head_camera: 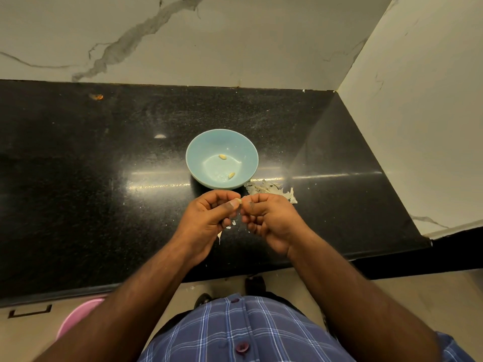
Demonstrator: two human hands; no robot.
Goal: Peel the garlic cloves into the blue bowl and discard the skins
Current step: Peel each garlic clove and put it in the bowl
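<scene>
A light blue bowl [198,147] stands on the black counter, with two peeled garlic cloves in it, one [222,156] near the middle and one [231,175] toward the near side. Just in front of the bowl, my left hand [206,218] pinches a small pale garlic clove [238,201] between thumb and fingers. My right hand [271,220] meets it fingertip to fingertip at the clove. A pile of white garlic skins [271,190] lies right of the bowl. Small skin flakes [233,222] lie on the counter under my hands.
The black granite counter [104,178] ends at a marble wall behind and a marble side wall [418,113] on the right. Its front edge runs below my wrists. A pink tub [78,317] sits on the floor at lower left. An orange speck [98,96] lies far left.
</scene>
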